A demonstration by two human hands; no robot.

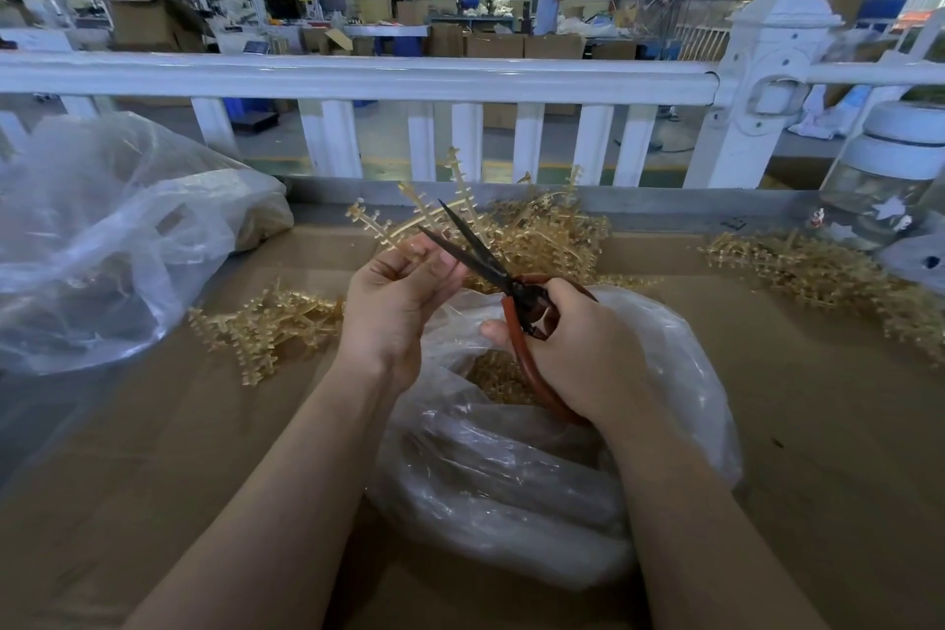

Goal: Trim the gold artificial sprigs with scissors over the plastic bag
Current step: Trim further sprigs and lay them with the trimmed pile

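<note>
Clear crumpled plastic bag (pixel 511 466) on the brown cardboard surface (pixel 204 450) holds gold trimmings; above it, left hand (pixel 394 302) pinches a gold plastic sprig (pixel 409 215), right hand (pixel 578 348) grips red-handled scissors (pixel 491 266), blades parted.

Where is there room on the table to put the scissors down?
Bare cardboard lies right of the plastic bag, below the right sprig pile. More lies bottom left, under the left pile. The back, by the middle heap, is crowded.

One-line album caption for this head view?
Left hand holds gold sprig; right hand opens scissors over plastic bag.
</note>
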